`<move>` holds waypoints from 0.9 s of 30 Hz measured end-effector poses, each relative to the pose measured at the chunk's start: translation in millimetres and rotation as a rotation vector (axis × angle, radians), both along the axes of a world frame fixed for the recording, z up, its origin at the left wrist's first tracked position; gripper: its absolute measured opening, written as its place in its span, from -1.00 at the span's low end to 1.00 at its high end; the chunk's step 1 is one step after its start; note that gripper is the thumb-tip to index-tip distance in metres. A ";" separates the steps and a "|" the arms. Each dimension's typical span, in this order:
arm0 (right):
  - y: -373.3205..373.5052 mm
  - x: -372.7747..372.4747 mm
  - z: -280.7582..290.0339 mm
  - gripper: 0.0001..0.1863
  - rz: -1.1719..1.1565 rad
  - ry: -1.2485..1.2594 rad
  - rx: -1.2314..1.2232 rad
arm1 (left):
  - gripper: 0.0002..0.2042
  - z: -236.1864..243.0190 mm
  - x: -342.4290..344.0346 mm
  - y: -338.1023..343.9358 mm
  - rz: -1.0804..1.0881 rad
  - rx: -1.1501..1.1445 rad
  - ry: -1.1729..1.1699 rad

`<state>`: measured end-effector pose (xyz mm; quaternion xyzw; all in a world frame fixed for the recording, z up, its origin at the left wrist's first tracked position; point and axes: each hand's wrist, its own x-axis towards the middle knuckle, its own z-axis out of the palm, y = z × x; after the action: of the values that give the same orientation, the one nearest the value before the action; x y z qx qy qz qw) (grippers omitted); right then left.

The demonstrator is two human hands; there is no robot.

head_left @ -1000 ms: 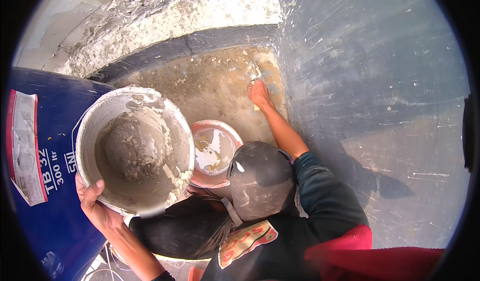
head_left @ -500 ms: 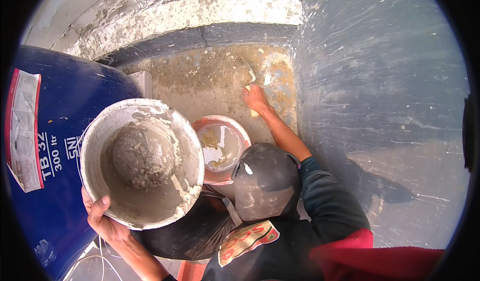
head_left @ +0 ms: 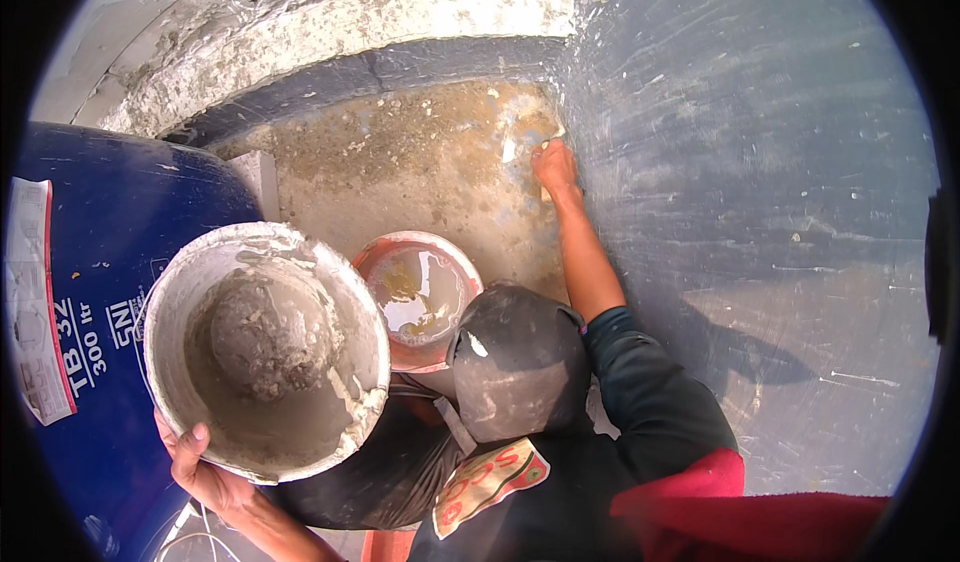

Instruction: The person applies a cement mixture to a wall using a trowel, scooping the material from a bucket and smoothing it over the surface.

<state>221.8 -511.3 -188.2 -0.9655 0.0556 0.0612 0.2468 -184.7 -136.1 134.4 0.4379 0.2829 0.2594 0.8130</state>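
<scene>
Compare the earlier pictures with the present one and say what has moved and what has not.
The right hand slid a little rightward across the floor patch, up to the dark wall. The white bucket sank slightly in the picture. The left hand keeps its fingers on the bucket's rim; the orange basin and blue drum stayed put.

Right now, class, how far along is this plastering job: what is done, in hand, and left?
Done: the grey surface on the right looks smoothed. In hand: the right hand works at the edge of the brown patch; the left hand holds the white bucket, with mortar in it. Left: the brown patch looks uncoated.
</scene>
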 end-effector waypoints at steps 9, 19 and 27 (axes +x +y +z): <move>-37.9 -72.5 81.8 -0.56 0.082 0.343 0.219 | -0.44 -12.7 -1.7 12.1 -0.045 0.000 -0.043; -10.8 -84.7 16.9 -0.42 0.459 0.356 0.331 | -0.42 -20.5 -5.3 21.3 -0.062 0.026 -0.061; 41.4 -108.5 45.3 -0.52 0.561 0.540 0.301 | -0.40 -29.3 -18.5 28.6 0.004 -0.005 -0.056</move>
<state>113.3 -469.9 -142.9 -0.8456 -0.1562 0.3847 0.3356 -203.2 -107.5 105.1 0.4280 0.2615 0.2726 0.8210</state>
